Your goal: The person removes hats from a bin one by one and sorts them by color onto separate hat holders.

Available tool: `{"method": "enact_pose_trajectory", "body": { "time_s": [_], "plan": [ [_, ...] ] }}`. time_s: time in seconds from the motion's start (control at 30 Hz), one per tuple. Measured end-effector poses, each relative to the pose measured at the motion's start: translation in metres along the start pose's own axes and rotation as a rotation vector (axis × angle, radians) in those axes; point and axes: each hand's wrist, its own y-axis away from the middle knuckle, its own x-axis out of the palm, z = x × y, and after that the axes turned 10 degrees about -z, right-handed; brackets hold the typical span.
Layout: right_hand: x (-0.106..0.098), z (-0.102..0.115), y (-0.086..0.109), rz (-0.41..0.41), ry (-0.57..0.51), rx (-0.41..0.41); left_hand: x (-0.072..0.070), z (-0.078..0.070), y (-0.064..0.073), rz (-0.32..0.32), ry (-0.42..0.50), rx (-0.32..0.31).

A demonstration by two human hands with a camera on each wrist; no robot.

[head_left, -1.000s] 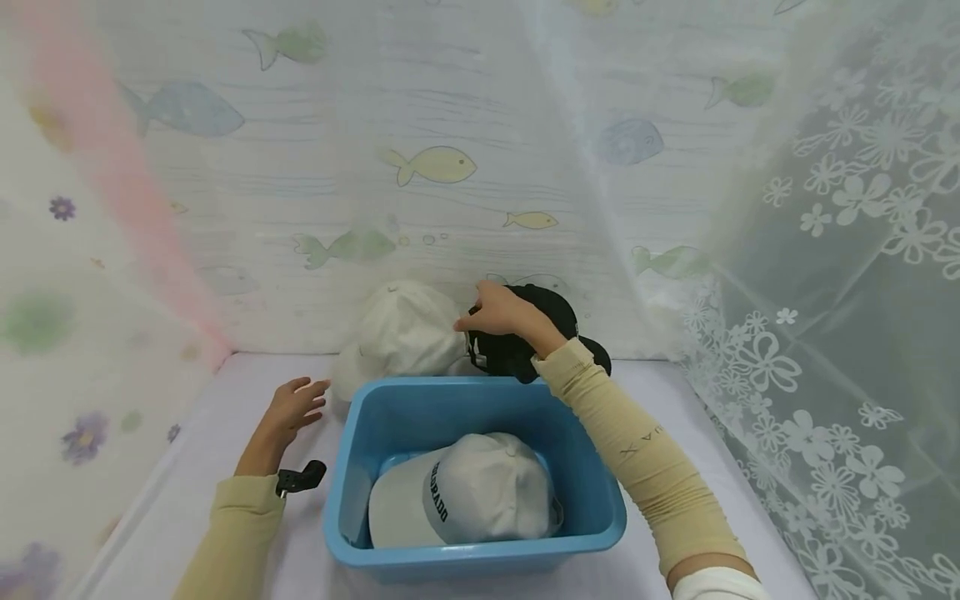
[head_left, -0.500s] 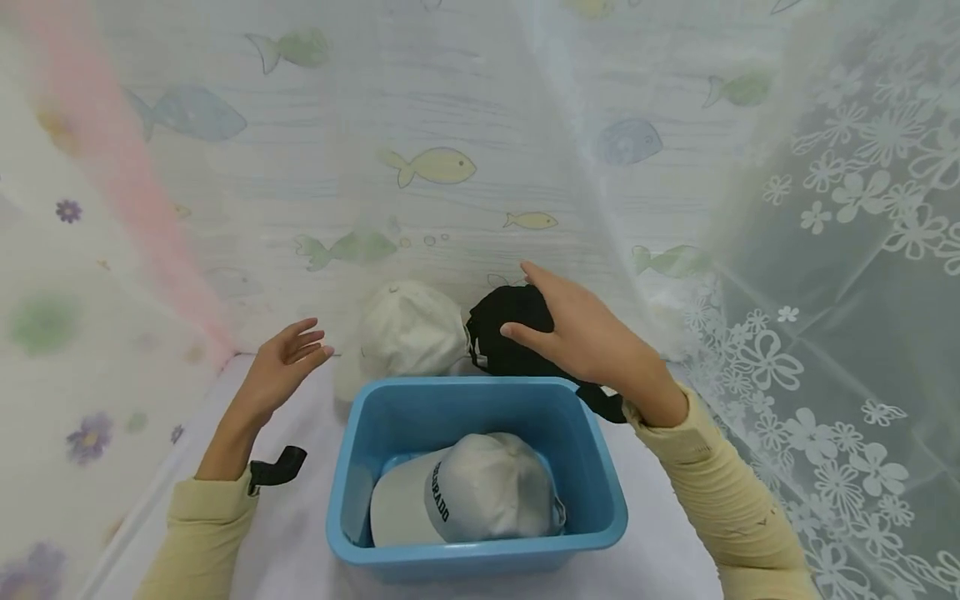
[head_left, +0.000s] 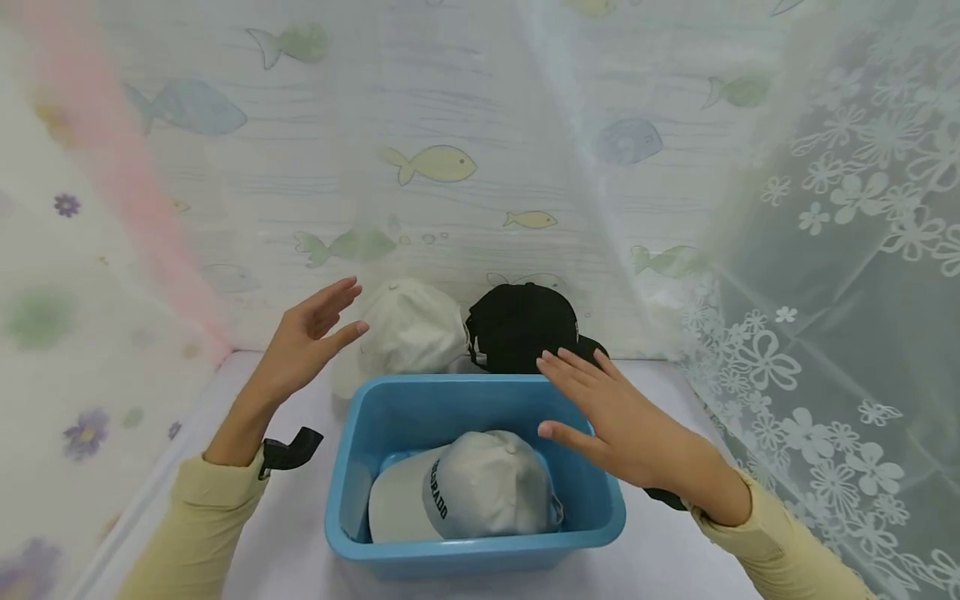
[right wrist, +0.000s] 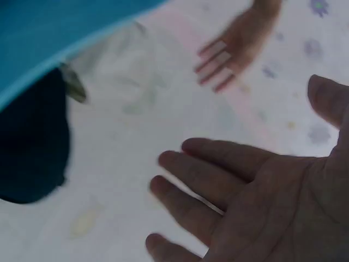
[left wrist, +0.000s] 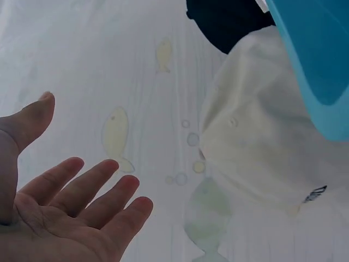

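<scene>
One black cap (head_left: 521, 329) lies just beyond the right hand (head_left: 626, 429).

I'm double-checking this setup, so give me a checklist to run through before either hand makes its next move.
1. Left hand free: ok, holds nothing.
2. Right hand free: ok, holds nothing.
3. Blue bin upright: ok.
4. Lettered cap inside the bin: ok.
5. Black cap gripped: not ok, it sits behind the bin.
6. White cap clear of the bin: cannot tell, the bin hides part.
</scene>
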Motion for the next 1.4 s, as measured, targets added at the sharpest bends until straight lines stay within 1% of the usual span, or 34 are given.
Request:
{"method": "enact_pose_trajectory", "body": {
  "time_s": [0.07,0.13,0.23,0.37,0.47,0.57,0.67,0.73,0.83,0.9,1.07,1.13,1.27,1.4],
  "plan": [
    [0.013,-0.011,0.009,0.033,-0.035,0.017,0.006,-0.007,-0.003,0.02,0.017,0.014],
    [0.026,-0.021,0.019,0.048,-0.059,0.046,0.013,-0.012,-0.004,0.053,0.039,0.019],
    [0.045,-0.033,0.035,0.026,-0.076,0.08,0.026,-0.019,-0.004,0.121,0.092,0.012],
    [0.064,-0.047,0.053,-0.017,-0.095,0.092,0.046,-0.025,-0.001,0.223,0.142,0.005],
    [0.075,-0.055,0.065,-0.023,-0.109,0.067,0.06,-0.031,0.002,0.294,0.166,0.0],
    [0.086,-0.061,0.075,-0.025,-0.105,0.024,0.073,-0.035,0.003,0.366,0.182,-0.021],
    [0.094,-0.066,0.082,-0.058,-0.077,-0.018,0.085,-0.04,0.002,0.429,0.188,-0.063],
    [0.097,-0.068,0.084,-0.091,-0.049,-0.051,0.094,-0.041,0.002,0.462,0.173,-0.071],
    [0.098,-0.071,0.085,-0.115,-0.012,-0.086,0.106,-0.04,0.001,0.506,0.14,-0.07],
    [0.098,-0.073,0.084,-0.121,0.005,-0.105,0.114,-0.037,0.0,0.523,0.119,-0.06],
    [0.098,-0.073,0.084,-0.125,0.037,-0.127,0.13,-0.029,-0.003,0.514,0.08,-0.072],
    [0.098,-0.073,0.085,-0.123,0.04,-0.13,0.135,-0.026,-0.004,0.519,0.059,-0.087],
    [0.098,-0.072,0.085,-0.119,0.041,-0.131,0.147,-0.019,-0.003,0.571,0.037,-0.111],
    [0.099,-0.073,0.085,-0.141,0.043,-0.122,0.159,-0.008,0.002,0.626,0.004,-0.114]
  ]
}}
